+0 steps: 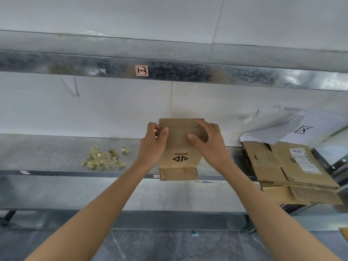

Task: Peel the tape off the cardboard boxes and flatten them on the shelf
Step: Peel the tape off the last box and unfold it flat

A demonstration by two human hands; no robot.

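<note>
While the box (pixel 180 162) sits on the shelf (pixel 47 153), the left hand (pixel 152 147) pinches its left edge and the right hand (pixel 211 146) grips its right; tape scraps (pixel 101 160) lie at nine o'clock.

Bare forearms end in a bare left hand (pixel 153 146) and right hand (pixel 209 145)

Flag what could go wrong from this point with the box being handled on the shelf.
1. The cardboard box overhangs the front edge of the shelf while the left hand and right hand work at its far end; a pull toward the person could slide it off.
2. The stack of flattened boxes also juts past that edge; a nudge from the right arm might bring it down.
</note>
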